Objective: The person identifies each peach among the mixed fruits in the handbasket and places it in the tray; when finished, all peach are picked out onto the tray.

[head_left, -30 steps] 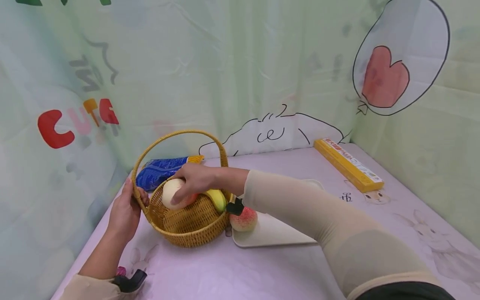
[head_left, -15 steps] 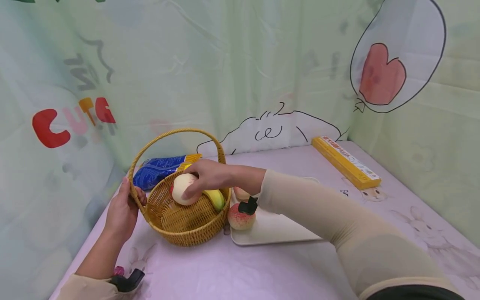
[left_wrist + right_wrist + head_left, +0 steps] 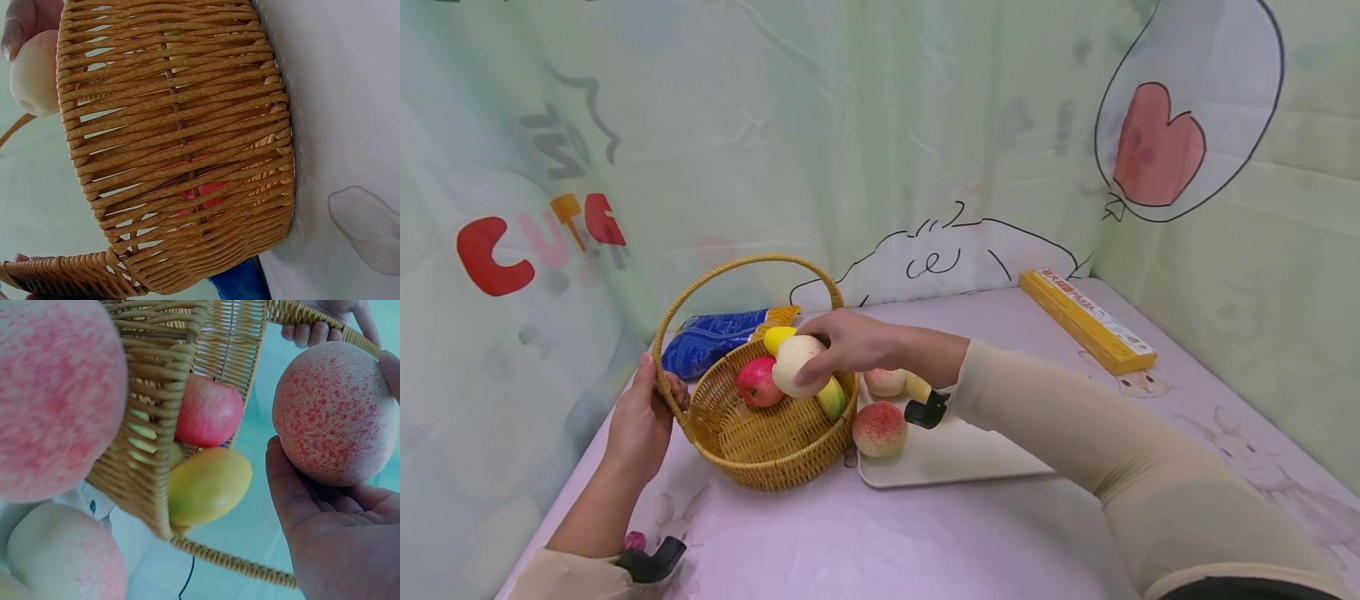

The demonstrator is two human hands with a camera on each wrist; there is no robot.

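Note:
My left hand [image 3: 642, 421] grips the handle of a woven wicker basket [image 3: 778, 477] at its left side. Over the basket, my right hand [image 3: 853, 340] holds a pale peach [image 3: 796, 367], pinkish-red speckled in the right wrist view. Inside lie a red apple [image 3: 758, 382], a yellow mango-like fruit [image 3: 209, 485] and a yellow-green fruit [image 3: 832, 399], partly hidden by the held peach. Against the basket's right side, a second peach [image 3: 880, 430] sits at the edge of a white tray [image 3: 958, 457]. Another peach [image 3: 886, 382] is behind it, partly covered by my right forearm.
Behind the basket lies a blue and yellow packet [image 3: 711, 340]. A long yellow box [image 3: 1086, 321] rests at the table's back right. A yellowish object [image 3: 917, 387] on the tray is mostly hidden by my right wrist. Printed curtains stand close behind and at both sides.
My right hand has lifted the peach and carried it to the right, uncovering the red apple in the basket. The left hand still holds the handle.

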